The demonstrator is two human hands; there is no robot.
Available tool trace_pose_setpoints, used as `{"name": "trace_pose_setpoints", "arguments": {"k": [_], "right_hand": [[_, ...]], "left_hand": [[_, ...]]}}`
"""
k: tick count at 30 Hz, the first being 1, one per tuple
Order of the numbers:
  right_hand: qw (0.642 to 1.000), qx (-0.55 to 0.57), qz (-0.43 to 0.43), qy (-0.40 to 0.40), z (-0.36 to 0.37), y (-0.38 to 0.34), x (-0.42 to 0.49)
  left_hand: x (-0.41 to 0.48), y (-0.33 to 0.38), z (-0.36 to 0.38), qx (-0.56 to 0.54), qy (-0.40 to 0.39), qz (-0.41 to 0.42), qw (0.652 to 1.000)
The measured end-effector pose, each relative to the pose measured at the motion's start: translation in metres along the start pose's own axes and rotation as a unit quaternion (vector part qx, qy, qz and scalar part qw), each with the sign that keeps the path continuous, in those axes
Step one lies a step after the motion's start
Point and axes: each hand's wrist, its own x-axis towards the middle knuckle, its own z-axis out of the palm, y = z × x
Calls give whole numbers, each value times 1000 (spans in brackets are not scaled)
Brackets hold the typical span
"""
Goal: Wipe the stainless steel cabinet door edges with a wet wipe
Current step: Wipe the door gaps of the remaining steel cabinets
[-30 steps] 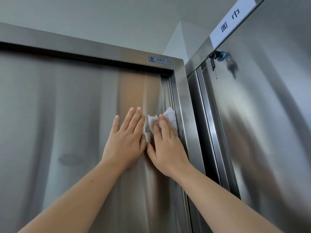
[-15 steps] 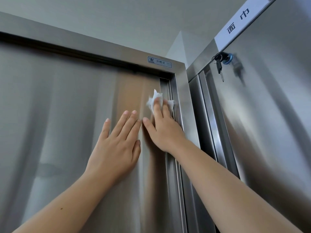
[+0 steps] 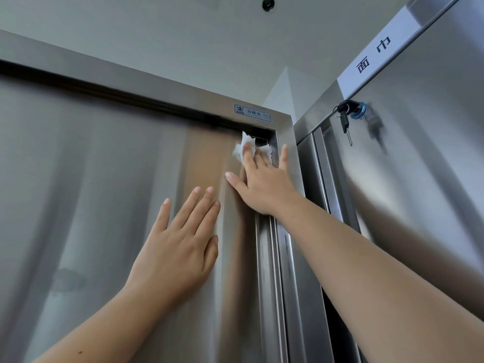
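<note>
Stainless steel everywhere you look, and the brushed stainless steel cabinet door [image 3: 91,205] fills the left of the view, with dull streaks of reflection running down it. Up at its far top right corner sits the crumpled white wet wipe [image 3: 242,150], squashed against the metal just under the dark gap along the door's top edge.

The right hand [image 3: 264,184] is on it. The fingers are straight and spread, the first ones pressing the wipe flat to the door with nothing curled round it. White folds poke out above and to the left of the fingertips. The little finger [image 3: 284,155] lies out right on the plain steel cabinet frame [image 3: 293,153], and the thumb [image 3: 234,180] sticks out left across the door face.

Nearer and to the left, the left hand [image 3: 178,247] lies palm-flat on the door panel. Its fingers are straight and close together, holding nothing, and the fingertips sit just below and left of that right thumb, not touching it.

On the frame above the wipe there's a small rectangular sticker with blue print [image 3: 252,113].

Over on the right a second stainless steel cabinet [image 3: 419,192] stands at an angle to the first, with a white label strip bearing two black characters [image 3: 374,56] across its top. Just below that is a round blue lock [image 3: 358,111], and a black-headed key [image 3: 345,124] dangles from the ring at it.

Pale grey wall rises above, with a small black round fitting [image 3: 267,3] at the very top.
</note>
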Motion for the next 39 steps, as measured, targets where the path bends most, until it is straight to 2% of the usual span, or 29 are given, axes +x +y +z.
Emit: {"name": "trace_pose_setpoints", "arguments": {"k": [6,15,23,30,39], "right_hand": [[999,-41,-30,16,12,4,-20],[1000,-10,7,6,-1,9,21],[999,-48,-22,5,10,12,-5],[1000,4,18,-3,-1,11,27],[999,-26,-23,2,6,12,-4]], "left_hand": [[0,0,-1,-4,-1,0,1000],[-1,-2,1,-7,5,3,1000],[-2,-1,3,-8,8,6,1000],[-2,-2,4,-11,15,6,1000],[-2,-2,4,-17,9,3,1000]]}}
